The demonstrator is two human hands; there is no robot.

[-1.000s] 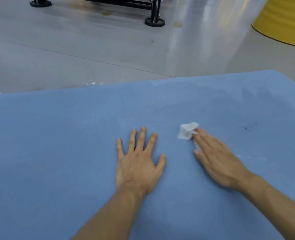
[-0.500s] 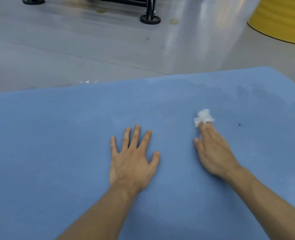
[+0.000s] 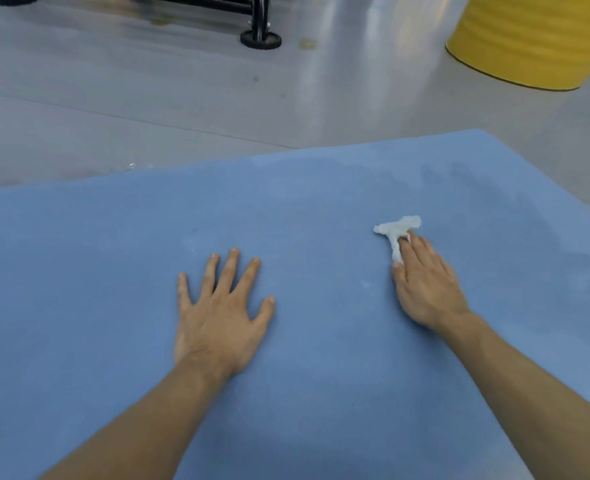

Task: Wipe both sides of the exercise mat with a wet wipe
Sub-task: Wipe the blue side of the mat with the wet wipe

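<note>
Blue foam mat [image 3: 321, 393] fills the lower frame, flat on the grey floor [image 3: 148, 98]. The scrunched wet wipe [image 3: 395, 228] sits right of centre, pinned under the straight fingers of my right hand [image 3: 425, 285], flat for pushing it along I reckon. Left hand [image 3: 217, 323] lies at centre, palm down and fingers spread, probably so the mat doesn't slide. A yellow drum [image 3: 536, 39] is at upper right.
</note>
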